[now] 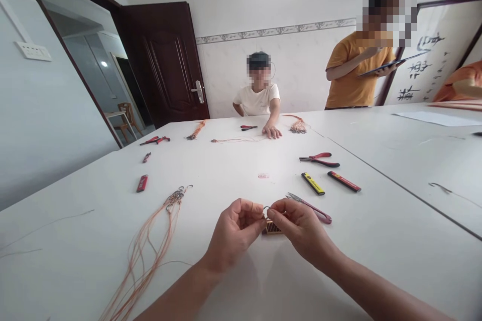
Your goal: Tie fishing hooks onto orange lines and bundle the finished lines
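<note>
Ring work over counter (pixel 211 180): left hand (pixel 233 233) & right hand (pixel 297 228) meet at centre, fingers (pixel 276 205) of both pinched nearly shut on small metal ring (pixel 266 209), striped woven charm (pixel 271 227) sitting just below it. Pink-handled snips (pixel 316 213) lie just beside right hand, approx 3 o'clock. Red-handled pliers (pixel 319 160) at 1 o'clock, orange cords w/ hooks (pixel 141 256) at 9. Other person's hand (pixel 271 132) rests well apart at 12, near more cords (pixel 297 125).
</note>
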Tool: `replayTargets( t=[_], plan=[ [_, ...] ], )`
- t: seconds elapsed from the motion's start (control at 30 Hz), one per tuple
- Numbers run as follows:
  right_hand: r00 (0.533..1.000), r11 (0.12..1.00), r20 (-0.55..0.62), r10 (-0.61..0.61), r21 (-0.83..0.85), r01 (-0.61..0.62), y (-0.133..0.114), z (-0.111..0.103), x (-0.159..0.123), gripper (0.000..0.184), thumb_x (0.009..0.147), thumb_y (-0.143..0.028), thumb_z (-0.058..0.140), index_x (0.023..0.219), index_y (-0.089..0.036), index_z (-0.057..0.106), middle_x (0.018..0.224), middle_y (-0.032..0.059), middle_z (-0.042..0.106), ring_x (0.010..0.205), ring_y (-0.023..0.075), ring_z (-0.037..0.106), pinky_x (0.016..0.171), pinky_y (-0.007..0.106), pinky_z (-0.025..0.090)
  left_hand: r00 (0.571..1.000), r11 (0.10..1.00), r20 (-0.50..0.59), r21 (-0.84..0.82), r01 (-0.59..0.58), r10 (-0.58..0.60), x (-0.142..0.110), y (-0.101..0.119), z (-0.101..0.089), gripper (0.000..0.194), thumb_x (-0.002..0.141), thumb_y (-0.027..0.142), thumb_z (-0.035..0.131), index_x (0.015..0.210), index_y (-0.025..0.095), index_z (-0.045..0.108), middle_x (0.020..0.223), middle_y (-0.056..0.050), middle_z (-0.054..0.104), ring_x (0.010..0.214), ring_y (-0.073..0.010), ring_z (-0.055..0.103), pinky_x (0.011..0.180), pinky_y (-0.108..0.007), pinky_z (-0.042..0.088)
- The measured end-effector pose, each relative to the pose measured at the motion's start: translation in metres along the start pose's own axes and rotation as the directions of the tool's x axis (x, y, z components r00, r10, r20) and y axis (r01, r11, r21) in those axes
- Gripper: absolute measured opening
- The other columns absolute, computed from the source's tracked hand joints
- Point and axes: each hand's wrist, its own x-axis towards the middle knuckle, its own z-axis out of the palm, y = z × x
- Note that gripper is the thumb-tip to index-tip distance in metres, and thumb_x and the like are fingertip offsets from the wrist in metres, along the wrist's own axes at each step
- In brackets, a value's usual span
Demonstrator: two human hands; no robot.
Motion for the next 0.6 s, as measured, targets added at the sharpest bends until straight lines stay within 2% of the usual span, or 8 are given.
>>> replayTargets(
  t=[0.13, 0.27, 0.37, 0.43, 0.53, 0.6],
  plan=[
    [0.984, 0.998, -0.170, -0.046, -0.042, 0.039, 0.001, -0.004, 0.004, 0.025, 0.080, -0.041, 0.047, 0.072, -0.018, 0.051, 0.063, -0.0013, 0.052, 0.056, 0.0104, 0.047, 0.051, 0.022, 0.037, 0.998, 0.991, -0.017, 0.122, -0.060, 0.063, 0.000, -0.001, -0.005, 0.015, 0.070, 0.024, 0.061, 0.084, 0.019, 0.058, 0.077, -0.002, 0.060, 0.074, -0.0141, 0.056, 0.069, -0.027, 0.046],
    [0.917, 0.979, -0.393, -0.072, 0.149, 0.140, 0.000, -0.019, 0.014, 0.021, 0.078, -0.038, 0.051, 0.076, -0.017, 0.052, 0.072, 0.0011, 0.055, 0.065, 0.0113, 0.052, 0.060, 0.024, 0.044, 0.992, 0.969, -0.037, 0.223, -0.107, 0.118, 0.003, -0.003, -0.012, 0.017, 0.071, 0.024, 0.059, 0.087, 0.019, 0.059, 0.080, -0.003, 0.063, 0.076, -0.0145, 0.058, 0.073, -0.028, 0.046],
    [0.822, 0.903, -0.568, -0.039, 0.331, 0.272, -0.008, -0.038, 0.024, 0.017, 0.074, -0.033, 0.056, 0.075, -0.017, 0.052, 0.079, 0.0031, 0.058, 0.073, 0.0131, 0.056, 0.060, 0.025, 0.046, 0.984, 0.951, -0.037, 0.265, -0.160, 0.176, 0.008, -0.005, -0.018, 0.018, 0.071, 0.024, 0.059, 0.088, 0.018, 0.060, 0.080, -0.004, 0.063, 0.077, -0.0149, 0.059, 0.074, -0.029, 0.047],
    [0.753, 0.836, -0.657, -0.033, 0.394, 0.381, -0.018, -0.055, 0.028, 0.012, 0.073, -0.027, 0.056, 0.072, -0.016, 0.052, 0.079, 0.0031, 0.059, 0.073, 0.0130, 0.058, 0.059, 0.024, 0.046, 0.977, 0.941, -0.050, 0.284, -0.184, 0.206, 0.011, -0.007, -0.023, 0.019, 0.071, 0.025, 0.059, 0.087, 0.017, 0.060, 0.080, -0.005, 0.063, 0.077, -0.0148, 0.059, 0.074, -0.029, 0.047],
    [0.625, 0.758, -0.779, -0.046, 0.381, 0.530, -0.040, -0.088, 0.028, 0.004, 0.071, -0.016, 0.053, 0.068, -0.016, 0.050, 0.069, 0.0012, 0.059, 0.065, 0.0121, 0.059, 0.057, 0.027, 0.044, 0.973, 0.934, -0.068, 0.302, -0.193, 0.223, 0.015, -0.009, -0.028, 0.020, 0.071, 0.026, 0.059, 0.088, 0.017, 0.058, 0.082, -0.005, 0.063, 0.079, -0.0146, 0.059, 0.076, -0.029, 0.047],
    [0.572, 0.747, -0.818, -0.066, 0.340, 0.572, -0.057, -0.113, 0.020, 0.008, 0.072, -0.012, 0.050, 0.065, -0.016, 0.048, 0.064, -0.0003, 0.057, 0.064, 0.0111, 0.059, 0.057, 0.029, 0.041, 0.971, 0.927, -0.063, 0.317, -0.200, 0.230, 0.016, -0.010, -0.030, 0.020, 0.072, 0.026, 0.058, 0.089, 0.017, 0.058, 0.083, -0.005, 0.062, 0.079, -0.0147, 0.059, 0.077, -0.029, 0.047]
  ],
)
